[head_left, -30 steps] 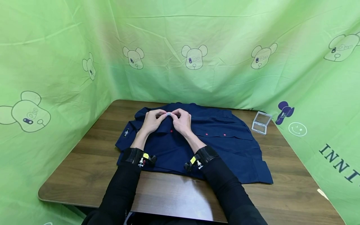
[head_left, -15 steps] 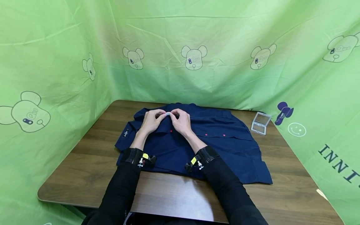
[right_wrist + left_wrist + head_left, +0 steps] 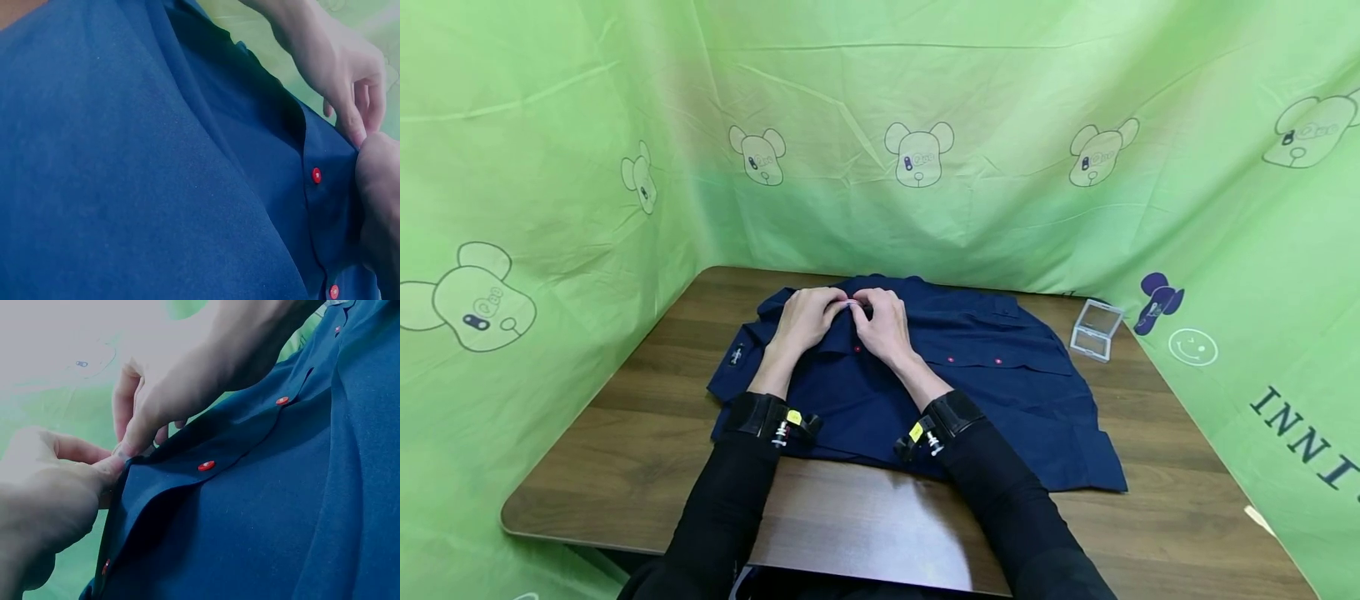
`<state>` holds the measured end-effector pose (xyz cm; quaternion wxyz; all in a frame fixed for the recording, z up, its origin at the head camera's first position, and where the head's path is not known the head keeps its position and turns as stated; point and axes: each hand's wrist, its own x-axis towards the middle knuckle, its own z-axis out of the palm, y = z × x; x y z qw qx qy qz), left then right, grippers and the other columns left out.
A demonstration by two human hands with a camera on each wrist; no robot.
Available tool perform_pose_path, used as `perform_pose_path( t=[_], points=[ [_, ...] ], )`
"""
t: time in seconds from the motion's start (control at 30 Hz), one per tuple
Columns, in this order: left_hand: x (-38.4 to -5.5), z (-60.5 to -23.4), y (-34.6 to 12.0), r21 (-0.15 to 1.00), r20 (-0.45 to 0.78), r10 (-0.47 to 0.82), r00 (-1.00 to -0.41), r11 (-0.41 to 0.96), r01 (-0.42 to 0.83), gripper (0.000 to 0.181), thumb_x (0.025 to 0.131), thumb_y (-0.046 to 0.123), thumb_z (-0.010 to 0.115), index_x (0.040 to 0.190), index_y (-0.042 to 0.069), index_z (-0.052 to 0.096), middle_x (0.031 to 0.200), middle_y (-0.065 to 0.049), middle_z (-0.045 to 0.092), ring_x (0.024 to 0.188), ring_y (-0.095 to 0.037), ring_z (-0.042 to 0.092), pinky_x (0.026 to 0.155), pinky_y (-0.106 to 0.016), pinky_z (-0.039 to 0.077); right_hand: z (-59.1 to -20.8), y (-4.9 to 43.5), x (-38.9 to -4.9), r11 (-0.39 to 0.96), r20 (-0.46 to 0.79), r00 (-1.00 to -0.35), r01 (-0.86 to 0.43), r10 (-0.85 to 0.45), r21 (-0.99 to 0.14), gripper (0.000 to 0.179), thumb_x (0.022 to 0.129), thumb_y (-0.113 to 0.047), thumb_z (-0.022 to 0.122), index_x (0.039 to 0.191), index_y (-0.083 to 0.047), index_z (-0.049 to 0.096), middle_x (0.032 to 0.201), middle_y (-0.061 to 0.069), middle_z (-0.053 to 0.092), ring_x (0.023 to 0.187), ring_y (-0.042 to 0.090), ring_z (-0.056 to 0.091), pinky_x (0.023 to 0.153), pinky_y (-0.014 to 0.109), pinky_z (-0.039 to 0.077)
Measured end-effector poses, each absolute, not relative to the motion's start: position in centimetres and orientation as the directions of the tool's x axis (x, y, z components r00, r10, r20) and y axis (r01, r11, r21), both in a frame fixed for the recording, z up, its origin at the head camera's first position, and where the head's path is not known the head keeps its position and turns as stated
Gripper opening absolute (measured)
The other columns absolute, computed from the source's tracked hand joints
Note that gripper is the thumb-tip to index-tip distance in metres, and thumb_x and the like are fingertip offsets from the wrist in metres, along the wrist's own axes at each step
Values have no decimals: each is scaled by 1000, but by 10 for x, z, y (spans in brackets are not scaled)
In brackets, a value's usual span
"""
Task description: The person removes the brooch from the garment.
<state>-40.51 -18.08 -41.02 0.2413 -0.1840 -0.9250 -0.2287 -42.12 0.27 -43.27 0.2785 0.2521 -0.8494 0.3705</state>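
A navy shirt (image 3: 1000,417) with red buttons (image 3: 206,465) lies spread on the table. At its upper left, my left hand (image 3: 807,321) and right hand (image 3: 882,325) meet, fingertips together, pinching the edge of its button band. In the left wrist view, the left hand (image 3: 44,494) comes from the left and the right hand (image 3: 187,381) reaches down from above. A small pale sliver (image 3: 119,450) shows between the fingertips; I cannot tell what it is. From the right wrist, the right hand (image 3: 380,194) covers part of the band, with the left hand (image 3: 344,69) beyond.
An open clear plastic case (image 3: 1095,329) stands at the right of the wooden table (image 3: 647,467), beyond the shirt's sleeve. Green curtain (image 3: 850,225) with bear prints surrounds the back and sides. Both wrists wear black camera straps (image 3: 953,417).
The left hand has turned over slightly, its knuckles a little higher and further right. The pale piece between the fingertips, plain before, is now mostly covered. The shirt and case have stayed put.
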Motion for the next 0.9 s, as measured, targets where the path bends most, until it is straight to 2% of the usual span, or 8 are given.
perform_pose_path(
  t=[0.2, 0.53, 0.7, 0.9],
  points=[
    [-402, -405, -178, 219, 584, 291, -758, 842, 492, 19, 110, 21, 73, 117, 8, 86, 116, -12, 87, 102, -35, 83, 95, -54, 62, -433, 4, -420, 638, 696, -674, -655, -249, -405, 17, 109, -18, 75, 116, -6, 84, 112, 11, 85, 108, 36, 74, 101, 55, 57],
    [-402, -404, -176, 141, 604, 330, -725, 851, 506, 19, 109, 20, 73, 116, 8, 86, 113, -12, 87, 97, -36, 82, 90, -55, 61, -432, 4, -418, 651, 732, -626, -678, -269, -341, 13, 108, -16, 76, 109, -6, 85, 107, 10, 84, 105, 36, 75, 99, 55, 57],
    [-401, -404, -176, 147, 606, 329, -724, 849, 508, 18, 108, 20, 74, 115, 8, 86, 111, -12, 87, 96, -37, 82, 89, -55, 61, -431, 5, -418, 656, 733, -623, -677, -271, -333, 13, 108, -15, 76, 108, -6, 85, 108, 10, 85, 106, 36, 75, 99, 55, 57],
    [-404, -407, -178, 247, 575, 294, -763, 827, 505, 17, 109, 21, 76, 117, 10, 86, 114, -11, 87, 101, -34, 83, 92, -52, 63, -431, 6, -418, 653, 715, -645, -668, -269, -356, 13, 107, -15, 76, 107, -6, 85, 109, 11, 86, 108, 35, 75, 101, 55, 56]
  ],
)
